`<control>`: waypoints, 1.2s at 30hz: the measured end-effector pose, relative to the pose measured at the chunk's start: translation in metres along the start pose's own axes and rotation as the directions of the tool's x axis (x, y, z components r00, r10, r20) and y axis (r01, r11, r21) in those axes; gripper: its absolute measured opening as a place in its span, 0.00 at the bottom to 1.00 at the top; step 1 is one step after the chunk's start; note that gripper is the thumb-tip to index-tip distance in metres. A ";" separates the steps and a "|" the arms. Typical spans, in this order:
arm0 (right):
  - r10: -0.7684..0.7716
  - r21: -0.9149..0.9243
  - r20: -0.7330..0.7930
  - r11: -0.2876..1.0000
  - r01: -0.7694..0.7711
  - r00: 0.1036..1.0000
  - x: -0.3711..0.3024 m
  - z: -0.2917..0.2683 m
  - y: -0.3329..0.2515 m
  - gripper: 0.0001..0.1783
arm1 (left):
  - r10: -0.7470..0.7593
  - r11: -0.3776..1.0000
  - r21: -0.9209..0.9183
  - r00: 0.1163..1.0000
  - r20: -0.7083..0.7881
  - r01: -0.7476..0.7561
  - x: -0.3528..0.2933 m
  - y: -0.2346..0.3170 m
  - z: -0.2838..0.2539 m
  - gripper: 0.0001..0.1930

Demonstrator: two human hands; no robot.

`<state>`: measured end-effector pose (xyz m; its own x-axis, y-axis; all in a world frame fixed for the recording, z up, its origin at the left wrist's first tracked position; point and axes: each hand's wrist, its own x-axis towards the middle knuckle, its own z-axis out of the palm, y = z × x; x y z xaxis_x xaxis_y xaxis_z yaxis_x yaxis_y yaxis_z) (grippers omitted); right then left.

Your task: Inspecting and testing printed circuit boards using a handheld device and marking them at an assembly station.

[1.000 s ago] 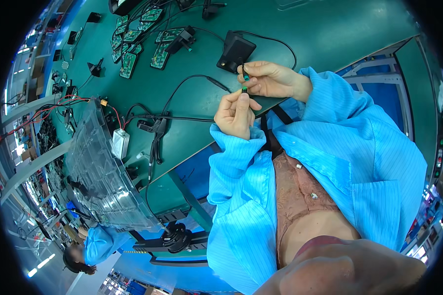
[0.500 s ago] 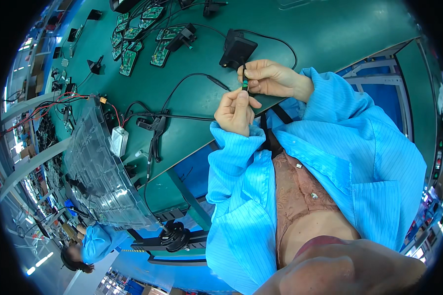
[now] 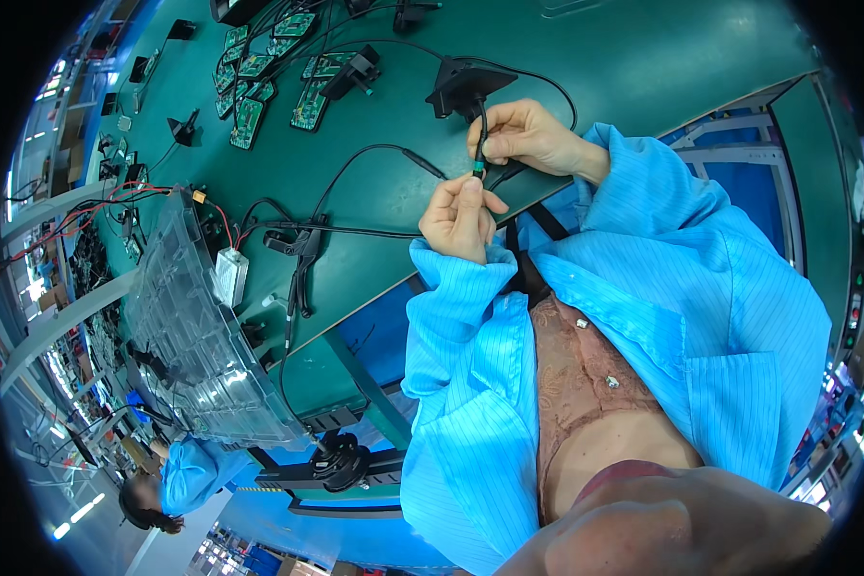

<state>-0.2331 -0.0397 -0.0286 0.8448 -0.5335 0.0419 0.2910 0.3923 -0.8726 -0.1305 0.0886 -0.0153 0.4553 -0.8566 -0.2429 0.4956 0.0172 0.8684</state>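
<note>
A thin black cable runs down from a black box-shaped device (image 3: 463, 88) to a connector with a green band (image 3: 478, 167), between my hands near the table's front edge. My left hand (image 3: 459, 219) is closed, with thumb and forefinger pinching the connector's lower end. Just above and to its right, my right hand (image 3: 536, 140) is closed around the cable in a pinch. The device looks tilted, its wide face partly turned away. Another black cable with a thicker plug end (image 3: 420, 163) lies left of the connector. My fingers hide part of the joint.
Green circuit boards (image 3: 248, 123) and black adapters (image 3: 353, 73) lie across the far left of the green table (image 3: 643, 58). Nearer left are a silver box (image 3: 231, 276) with red wires, a black clip (image 3: 302, 245) and clear plastic trays (image 3: 211, 355). A co-worker (image 3: 192, 475) sits lower left.
My right hand has shifted slightly away from my left, and the black device has tipped over its cable. More of the cable shows above the green band. My left hand stays nearly where it was.
</note>
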 end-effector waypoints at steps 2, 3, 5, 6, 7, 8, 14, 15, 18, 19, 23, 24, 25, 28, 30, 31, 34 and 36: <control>-0.002 -0.076 -0.014 0.997 0.001 1.000 -0.001 0.000 0.001 0.10 | -0.009 1.000 -0.022 1.000 0.003 0.009 0.000 0.000 0.000 0.06; -0.004 -0.114 -0.021 0.993 0.002 1.000 -0.001 -0.001 0.001 0.10 | -0.013 0.999 -0.032 1.000 0.006 0.013 0.001 0.000 0.000 0.06; -0.010 -0.152 -0.020 0.988 0.007 1.000 -0.001 0.001 0.003 0.09 | -0.009 0.999 -0.041 1.000 0.005 0.009 0.001 0.001 0.000 0.06; -0.011 -0.127 -0.038 0.992 0.006 0.999 -0.002 0.004 0.005 0.09 | 0.000 1.000 -0.008 1.000 -0.002 0.000 0.001 0.001 0.001 0.06; -0.013 -0.101 -0.056 0.995 0.008 0.998 -0.004 0.007 0.007 0.09 | 0.009 1.000 0.025 1.000 -0.008 -0.009 0.001 0.002 0.001 0.06; -0.016 -0.076 -0.074 0.997 0.011 0.997 -0.005 0.009 0.007 0.09 | 0.019 0.998 0.059 1.000 -0.013 -0.018 0.001 0.003 0.002 0.06; 0.132 -0.138 -0.178 0.978 -0.157 0.975 -0.002 -0.002 -0.007 0.08 | 0.132 0.759 0.618 0.979 0.158 -0.202 0.022 0.013 -0.003 0.06; 0.128 -0.140 -0.176 0.978 -0.154 0.976 -0.001 -0.004 -0.009 0.08 | 0.296 0.598 0.716 0.930 0.218 -0.359 0.036 0.015 -0.013 0.05; 0.202 -0.278 -0.189 0.928 -0.250 0.961 0.000 -0.010 -0.025 0.07 | 0.604 0.357 0.764 0.757 0.251 -0.538 0.098 0.046 -0.042 0.09; 0.224 -0.321 -0.200 0.905 -0.280 0.954 0.000 -0.013 -0.027 0.07 | 0.613 0.208 0.863 0.749 0.251 -0.460 0.124 0.048 -0.059 0.16; 0.249 -0.166 -0.236 0.942 -0.291 0.939 0.004 -0.007 -0.017 0.07 | 0.702 -0.113 0.940 0.644 0.305 -0.322 0.176 0.051 -0.117 0.23; 0.262 -0.112 -0.255 0.948 -0.298 0.931 0.005 -0.007 -0.017 0.07 | 0.688 -0.062 0.963 0.688 0.232 -0.263 0.184 0.051 -0.120 0.25; 0.254 -0.111 -0.261 0.950 -0.291 0.931 0.007 -0.008 -0.019 0.07 | 0.686 -0.065 0.960 0.686 0.242 -0.273 0.190 0.055 -0.114 0.25; 0.316 -0.156 -0.223 0.922 -0.354 0.922 0.019 -0.010 -0.030 0.10 | 0.584 0.238 0.919 0.802 0.124 -0.315 0.206 0.070 -0.098 0.24; 0.329 -0.180 -0.207 0.913 -0.366 0.921 0.021 -0.010 -0.033 0.11 | 0.547 0.334 0.886 0.831 0.096 -0.322 0.213 0.077 -0.089 0.24; 0.326 -0.219 -0.192 0.905 -0.364 0.926 0.019 -0.010 -0.031 0.11 | 0.482 0.324 0.909 0.873 0.079 -0.261 0.217 0.079 -0.084 0.24; 0.312 -0.331 -0.152 0.878 -0.345 0.938 0.018 -0.016 -0.020 0.10 | 0.279 0.256 0.962 0.960 0.016 -0.090 0.234 0.089 -0.068 0.24; 0.293 -0.334 -0.151 0.884 -0.328 0.944 0.015 -0.017 -0.017 0.11 | 0.297 0.346 0.932 0.955 -0.003 -0.104 0.241 0.091 -0.066 0.23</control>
<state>-0.2326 -0.0673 -0.0218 0.8153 -0.5014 -0.2897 -0.1696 0.2717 -0.9473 0.0729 -0.0820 -0.0236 0.5841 -0.8113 0.0242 -0.5656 -0.3855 0.7291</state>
